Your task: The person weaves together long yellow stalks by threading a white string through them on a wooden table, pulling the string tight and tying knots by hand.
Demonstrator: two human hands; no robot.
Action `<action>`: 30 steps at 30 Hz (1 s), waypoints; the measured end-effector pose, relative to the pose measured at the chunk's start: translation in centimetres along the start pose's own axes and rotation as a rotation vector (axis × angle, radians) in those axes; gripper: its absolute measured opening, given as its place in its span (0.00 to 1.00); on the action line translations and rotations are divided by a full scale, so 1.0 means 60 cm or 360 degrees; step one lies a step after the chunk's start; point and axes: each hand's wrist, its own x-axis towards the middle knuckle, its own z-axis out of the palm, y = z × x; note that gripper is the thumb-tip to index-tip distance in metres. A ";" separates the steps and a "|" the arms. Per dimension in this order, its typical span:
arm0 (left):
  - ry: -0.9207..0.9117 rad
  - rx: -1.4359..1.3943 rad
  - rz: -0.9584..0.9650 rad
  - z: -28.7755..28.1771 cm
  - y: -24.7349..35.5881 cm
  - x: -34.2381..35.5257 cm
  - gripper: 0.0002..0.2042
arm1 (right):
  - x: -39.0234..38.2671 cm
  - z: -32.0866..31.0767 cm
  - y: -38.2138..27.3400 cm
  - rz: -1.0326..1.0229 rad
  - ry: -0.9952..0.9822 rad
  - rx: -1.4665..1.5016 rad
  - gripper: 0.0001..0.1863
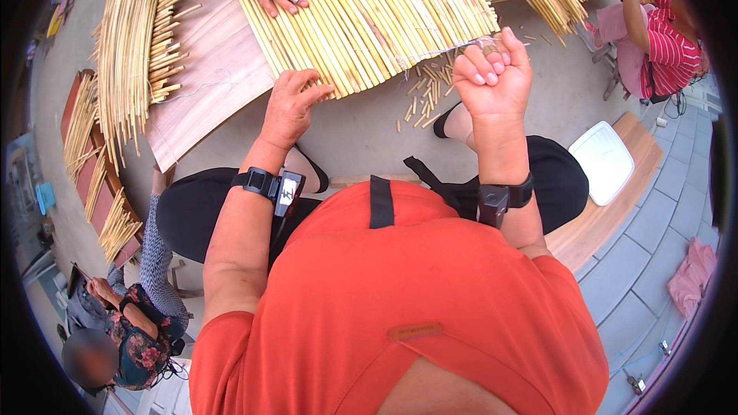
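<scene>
Minding our stick mat along the near edge of the table, we touch the mat's corner with our left hand, fingers loosely apart; our right hand is curled, seemingly on thread. Uneven pulling could skew the sticks.
</scene>
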 end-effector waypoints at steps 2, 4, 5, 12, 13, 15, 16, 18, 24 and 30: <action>0.0000 0.0048 0.0011 -0.002 0.003 0.001 0.13 | 0.013 -0.020 -0.006 -0.0026 0.0026 0.0019 0.21; -0.0002 0.0099 0.0025 -0.003 0.006 0.006 0.13 | 0.023 -0.032 -0.011 -0.0068 0.0124 0.0061 0.21; -0.0017 0.0118 0.0040 -0.004 0.007 0.009 0.12 | 0.029 -0.036 -0.012 -0.0062 0.0133 0.0054 0.21; -0.0087 0.0239 0.0077 -0.002 0.003 0.013 0.10 | 0.050 -0.067 -0.017 -0.0074 0.0251 0.0095 0.22; -0.0091 0.0236 0.0070 -0.002 0.002 0.012 0.10 | 0.051 -0.069 -0.018 -0.0089 0.0275 0.0100 0.22; -0.0071 0.0227 0.0065 0.002 0.001 0.014 0.10 | 0.056 -0.068 -0.017 -0.0111 0.0302 0.0104 0.22; -0.0074 0.0222 0.0064 0.002 0.001 0.015 0.10 | 0.064 -0.063 -0.015 -0.0081 0.0264 0.0111 0.22; -0.0065 0.0188 0.0025 -0.002 0.005 0.016 0.09 | 0.083 -0.035 -0.005 -0.0056 0.0224 0.0119 0.22; -0.0099 -0.0043 -0.0146 -0.008 -0.007 0.028 0.07 | 0.211 0.085 0.109 0.0203 -0.0192 -0.0151 0.22; -0.0382 -0.0386 -0.0548 -0.019 -0.007 0.072 0.09 | 0.227 0.146 0.224 0.0414 -0.0325 -0.0366 0.19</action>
